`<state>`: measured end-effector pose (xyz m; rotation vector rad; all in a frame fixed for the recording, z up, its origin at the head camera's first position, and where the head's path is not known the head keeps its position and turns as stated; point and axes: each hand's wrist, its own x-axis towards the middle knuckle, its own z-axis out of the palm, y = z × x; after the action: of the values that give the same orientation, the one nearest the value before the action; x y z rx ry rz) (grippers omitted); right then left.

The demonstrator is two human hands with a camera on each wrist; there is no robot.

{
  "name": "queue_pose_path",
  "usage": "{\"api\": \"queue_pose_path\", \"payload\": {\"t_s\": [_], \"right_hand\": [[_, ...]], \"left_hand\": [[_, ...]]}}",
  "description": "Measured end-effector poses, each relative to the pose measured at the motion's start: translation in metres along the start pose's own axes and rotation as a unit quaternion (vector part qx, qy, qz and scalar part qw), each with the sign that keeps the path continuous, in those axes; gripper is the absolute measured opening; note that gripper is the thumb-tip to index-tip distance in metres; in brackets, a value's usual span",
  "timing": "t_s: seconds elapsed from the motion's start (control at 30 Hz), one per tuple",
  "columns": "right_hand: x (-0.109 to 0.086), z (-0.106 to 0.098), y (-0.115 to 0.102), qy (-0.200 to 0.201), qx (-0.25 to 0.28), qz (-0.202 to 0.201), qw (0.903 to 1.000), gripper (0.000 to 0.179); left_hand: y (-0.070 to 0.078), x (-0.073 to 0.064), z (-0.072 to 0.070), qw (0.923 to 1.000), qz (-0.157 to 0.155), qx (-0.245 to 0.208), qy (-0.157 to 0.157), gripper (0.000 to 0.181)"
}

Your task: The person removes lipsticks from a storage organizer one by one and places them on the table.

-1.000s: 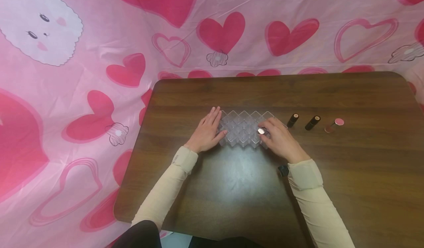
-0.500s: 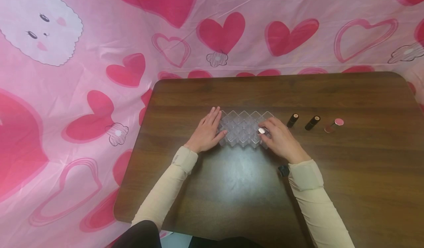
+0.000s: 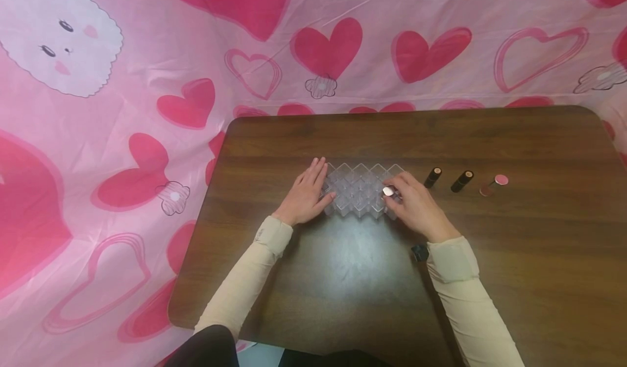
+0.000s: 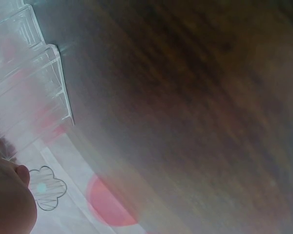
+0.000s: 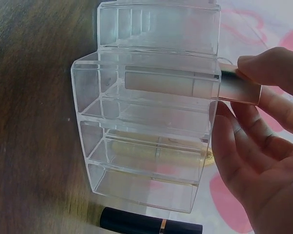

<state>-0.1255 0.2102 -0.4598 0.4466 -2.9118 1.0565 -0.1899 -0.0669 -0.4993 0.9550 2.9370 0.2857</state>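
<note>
A clear plastic lipstick organizer [image 3: 360,193] with diamond-shaped compartments stands on the brown table. My left hand [image 3: 306,193] rests against its left end with straight fingers; the thumb lies at the near side. At the right end, my right hand [image 3: 413,206] pinches a lipstick [image 5: 239,87] by its shiny metallic end. In the right wrist view, the lipstick's paler body lies inside a compartment while the shiny end sticks out. A gold tube [image 5: 158,155] shows through the clear walls in another compartment. Only part of the left hand [image 4: 10,200] appears in the left wrist view.
Right of the organizer stand two black lipsticks, a nearer one [image 3: 433,178] and another [image 3: 462,182], then a pink-topped tube [image 3: 495,184]. A pink heart-print cloth [image 3: 372,7] hangs behind the table [image 3: 352,280] and along its left side.
The right hand and the lipstick's shiny end have shifted very slightly to the right and away from me. The left hand and the organizer look unmoved.
</note>
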Motion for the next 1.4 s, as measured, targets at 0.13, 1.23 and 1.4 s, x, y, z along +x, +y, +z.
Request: {"api": "queue_pose_path", "payload": {"t_s": [0.13, 1.23, 1.4], "right_hand": [[-0.0001, -0.0002, -0.0001, 0.007, 0.005, 0.0, 1.0, 0.031], [0.0002, -0.001, 0.0, 0.027, 0.001, -0.014, 0.9995, 0.028], [0.0008, -0.0009, -0.0009, 0.024, 0.003, -0.007, 0.9997, 0.027]], "left_hand": [[0.0, 0.0, 0.0001, 1.0, 0.0, 0.002, 0.0, 0.078], [0.0011, 0.0001, 0.0002, 1.0, -0.004, 0.003, -0.001, 0.076], [0.0014, 0.0001, 0.0001, 1.0, -0.004, 0.003, 0.0, 0.076]]}}
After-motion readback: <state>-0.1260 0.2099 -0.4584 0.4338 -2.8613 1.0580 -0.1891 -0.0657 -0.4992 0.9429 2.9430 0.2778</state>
